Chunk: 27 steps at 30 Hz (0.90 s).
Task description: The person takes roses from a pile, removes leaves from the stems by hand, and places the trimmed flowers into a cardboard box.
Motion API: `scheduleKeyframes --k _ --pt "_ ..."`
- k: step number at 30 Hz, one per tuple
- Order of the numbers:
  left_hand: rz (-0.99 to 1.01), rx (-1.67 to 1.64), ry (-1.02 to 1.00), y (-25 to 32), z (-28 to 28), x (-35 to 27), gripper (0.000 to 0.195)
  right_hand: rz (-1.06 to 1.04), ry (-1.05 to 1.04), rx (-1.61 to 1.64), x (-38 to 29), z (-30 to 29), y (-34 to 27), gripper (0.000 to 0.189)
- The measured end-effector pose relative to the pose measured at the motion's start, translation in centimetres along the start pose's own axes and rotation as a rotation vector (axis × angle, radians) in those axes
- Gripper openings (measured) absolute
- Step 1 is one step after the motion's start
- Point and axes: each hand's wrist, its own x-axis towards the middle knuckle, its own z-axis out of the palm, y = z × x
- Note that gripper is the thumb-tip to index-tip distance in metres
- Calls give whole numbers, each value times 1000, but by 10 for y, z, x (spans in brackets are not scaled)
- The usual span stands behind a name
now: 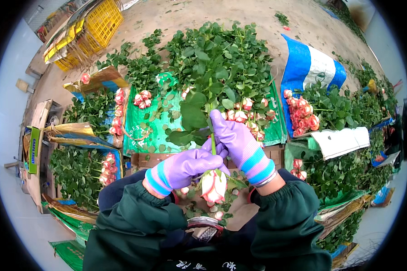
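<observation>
A cut rose with a white and pink-red head hangs bloom-down before me. My left hand, in a purple rubber glove with blue-striped cuff, grips the stem just above the bloom. Higher on the same stem is my right hand, gloved alike, its thumb raised against a leaf and its fingers curled about the stem. Broad green leaves spread from the stem beyond both hands. Behind them, more roses lie on a green woven sheet, blooms towards me.
Wrapped rose bundles flank me: blooms at left, blooms by a blue-and-white sheet at right. A yellow plastic crate stands far left. Fallen buds and petals litter the floor between my legs.
</observation>
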Motion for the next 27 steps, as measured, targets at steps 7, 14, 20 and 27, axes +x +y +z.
scheduleKeyframes --k 7,14,20,27 --pt "20 325 135 0 -2 5 37 8 -92 -113 11 -8 1 46" --pt "-14 76 70 6 14 5 41 -122 -242 707 -13 -13 1 37" --pt "156 -231 -70 7 36 7 43 -151 -379 870 -20 -8 3 39" --pt "912 865 114 13 42 9 35 -164 -369 966 -17 -9 3 36"
